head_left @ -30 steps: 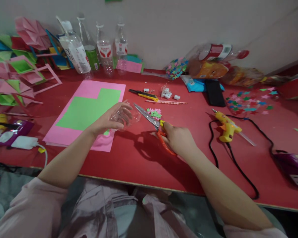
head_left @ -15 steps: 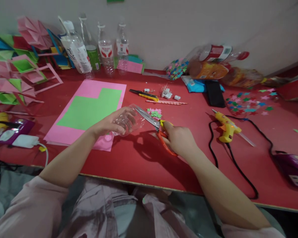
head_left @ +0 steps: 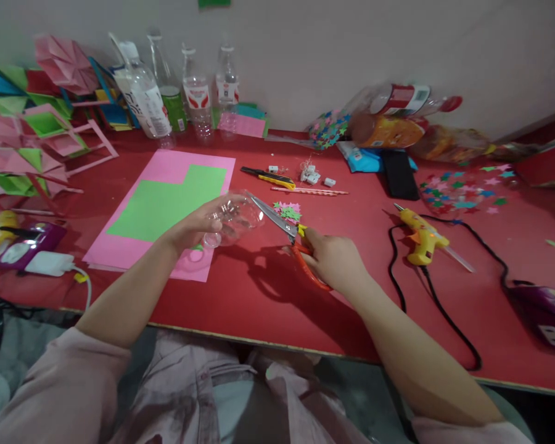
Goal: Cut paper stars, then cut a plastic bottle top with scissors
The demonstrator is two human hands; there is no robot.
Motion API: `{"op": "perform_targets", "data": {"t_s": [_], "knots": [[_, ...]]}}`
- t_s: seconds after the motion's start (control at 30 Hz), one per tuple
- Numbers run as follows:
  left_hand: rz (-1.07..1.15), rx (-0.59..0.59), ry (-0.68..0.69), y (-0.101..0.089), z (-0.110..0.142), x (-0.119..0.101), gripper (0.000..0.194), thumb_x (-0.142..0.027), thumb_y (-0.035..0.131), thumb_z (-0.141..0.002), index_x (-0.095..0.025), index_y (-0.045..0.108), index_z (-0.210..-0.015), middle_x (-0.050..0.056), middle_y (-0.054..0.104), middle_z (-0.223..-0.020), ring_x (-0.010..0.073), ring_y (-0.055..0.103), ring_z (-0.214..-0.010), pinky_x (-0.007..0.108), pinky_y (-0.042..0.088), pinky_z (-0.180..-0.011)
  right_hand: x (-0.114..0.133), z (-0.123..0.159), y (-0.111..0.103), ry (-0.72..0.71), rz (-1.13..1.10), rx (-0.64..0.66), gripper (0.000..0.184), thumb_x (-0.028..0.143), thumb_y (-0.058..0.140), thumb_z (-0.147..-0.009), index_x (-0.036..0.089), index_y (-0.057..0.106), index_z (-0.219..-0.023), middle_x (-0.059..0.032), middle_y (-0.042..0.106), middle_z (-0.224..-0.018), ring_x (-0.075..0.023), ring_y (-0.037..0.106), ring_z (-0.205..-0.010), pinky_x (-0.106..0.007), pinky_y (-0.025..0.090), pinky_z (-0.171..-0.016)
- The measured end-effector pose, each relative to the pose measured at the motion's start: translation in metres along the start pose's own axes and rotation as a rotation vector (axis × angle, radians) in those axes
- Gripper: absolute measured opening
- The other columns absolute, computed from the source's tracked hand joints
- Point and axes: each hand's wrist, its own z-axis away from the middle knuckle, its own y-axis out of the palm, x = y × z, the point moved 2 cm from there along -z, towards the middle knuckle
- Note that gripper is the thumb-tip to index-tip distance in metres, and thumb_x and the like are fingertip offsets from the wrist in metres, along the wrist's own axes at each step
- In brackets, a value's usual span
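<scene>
My left hand [head_left: 202,221] is closed around a cut clear plastic bottle piece [head_left: 248,216], holding it above the table, with a round neck end towards me. In my right hand [head_left: 337,258] is a pair of scissors [head_left: 277,219] with orange handles, its blades reaching up and left to the bottle piece's right edge. Whether the blades bite into the plastic I cannot tell. Small pink and green paper stars [head_left: 287,211] lie just behind the blades. Under my left forearm are a green sheet [head_left: 166,203] and pink paper [head_left: 143,161].
A yellow utility knife [head_left: 277,179], striped straws [head_left: 319,192] and small white parts [head_left: 311,176] lie further back. On the right are a yellow glue gun [head_left: 425,237] with a trailing cord and a black phone [head_left: 400,175]. Bottles [head_left: 198,98] stand along the wall; paper crafts [head_left: 41,123] fill the left.
My left hand has turned the bottle piece, so its round neck end now shows below my fingers. The scissors have barely moved, shifting slightly.
</scene>
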Motion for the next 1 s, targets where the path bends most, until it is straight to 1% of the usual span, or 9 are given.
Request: {"op": "perform_targets", "data": {"t_s": [0.1, 0.17, 0.23, 0.33, 0.43, 0.53, 0.63, 0.83, 1.0], "knots": [[-0.124, -0.225, 0.105, -0.001, -0.006, -0.002, 0.058, -0.057, 0.073, -0.067, -0.026, 0.054, -0.113, 0.006, 0.063, -0.108, 0.0223, 0.065, -0.098, 0.035, 0.054, -0.078, 0.0, -0.001, -0.001, 0.059, -0.086, -0.012, 0.062, 0.065, 0.019, -0.095, 0.018, 0.058, -0.085, -0.0072, 0.057, -0.058, -0.019, 0.046, -0.049, -0.027, 0.021, -0.051], [-0.26, -0.356, 0.158, -0.001, -0.007, 0.0, 0.049, -0.061, 0.063, -0.077, -0.024, 0.053, -0.108, 0.008, 0.06, -0.118, 0.0208, 0.063, -0.103, 0.035, 0.052, -0.083, 0.0, -0.001, -0.002, 0.103, -0.117, -0.005, 0.063, 0.066, 0.019, -0.095, 0.018, 0.058, -0.083, -0.0072, 0.057, -0.058, -0.0193, 0.047, -0.049, -0.027, 0.022, -0.051], [-0.364, -0.397, 0.184, 0.002, -0.007, 0.005, 0.051, -0.065, 0.053, -0.083, -0.024, 0.052, -0.114, 0.011, 0.053, -0.13, 0.0213, 0.06, -0.108, 0.037, 0.051, -0.085, 0.0, -0.001, -0.002, 0.13, -0.129, 0.023, 0.059, 0.064, 0.022, -0.095, 0.018, 0.058, -0.084, -0.0078, 0.059, -0.06, -0.0198, 0.049, -0.051, -0.028, 0.023, -0.051], [-0.469, -0.384, 0.194, 0.009, -0.006, 0.012, 0.069, -0.064, 0.065, -0.075, -0.028, 0.041, -0.129, 0.012, 0.046, -0.139, 0.0215, 0.06, -0.104, 0.042, 0.05, -0.087, 0.002, 0.0, -0.002, 0.135, -0.127, 0.065, 0.052, 0.059, 0.028, -0.097, 0.018, 0.059, -0.088, -0.009, 0.063, -0.064, -0.0204, 0.053, -0.054, -0.028, 0.024, -0.051], [-0.559, -0.423, 0.203, 0.013, -0.004, 0.011, 0.081, -0.049, 0.081, -0.064, -0.029, 0.038, -0.129, 0.01, 0.05, -0.133, 0.0197, 0.06, -0.099, 0.043, 0.05, -0.09, 0.004, 0.0, -0.002, 0.13, -0.085, 0.091, 0.053, 0.058, 0.027, -0.097, 0.017, 0.059, -0.093, -0.0109, 0.066, -0.068, -0.0218, 0.057, -0.056, -0.028, 0.023, -0.051], [-0.539, -0.415, 0.197, 0.016, -0.004, 0.006, 0.073, -0.044, 0.082, -0.063, -0.027, 0.043, -0.122, 0.009, 0.052, -0.128, 0.02, 0.057, -0.103, 0.04, 0.051, -0.088, 0.004, -0.001, -0.003, 0.144, -0.029, 0.089, 0.059, 0.062, 0.024, -0.096, 0.015, 0.059, -0.1, -0.0123, 0.067, -0.07, -0.023, 0.058, -0.056, -0.028, 0.022, -0.051], [-0.477, -0.342, 0.172, 0.017, -0.003, 0.0, 0.069, -0.041, 0.082, -0.062, -0.027, 0.045, -0.118, 0.007, 0.052, -0.124, 0.0198, 0.057, -0.104, 0.036, 0.051, -0.085, 0.002, -0.002, -0.004, 0.138, -0.007, 0.057, 0.063, 0.064, 0.023, -0.095, 0.014, 0.059, -0.104, -0.0129, 0.067, -0.069, -0.0238, 0.059, -0.057, -0.028, 0.022, -0.052], [-0.319, -0.213, 0.102, 0.014, 0.001, -0.005, 0.061, -0.035, 0.082, -0.063, -0.028, 0.049, -0.114, 0.002, 0.056, -0.108, 0.0108, 0.055, -0.082, 0.027, 0.047, -0.074, -0.001, -0.002, -0.001, 0.059, -0.03, -0.002, 0.065, 0.066, 0.018, -0.094, 0.015, 0.059, -0.097, -0.0108, 0.063, -0.062, -0.0238, 0.056, -0.053, -0.028, 0.02, -0.052], [-0.298, -0.189, 0.111, 0.012, 0.001, -0.005, 0.059, -0.033, 0.081, -0.063, -0.028, 0.052, -0.113, 0.002, 0.057, -0.106, 0.0114, 0.056, -0.081, 0.027, 0.046, -0.072, -0.002, -0.002, 0.0, 0.044, 0.009, 0.001, 0.066, 0.063, 0.013, -0.095, 0.016, 0.059, -0.094, -0.0109, 0.063, -0.062, -0.0224, 0.053, -0.051, -0.029, 0.018, -0.052]]}}
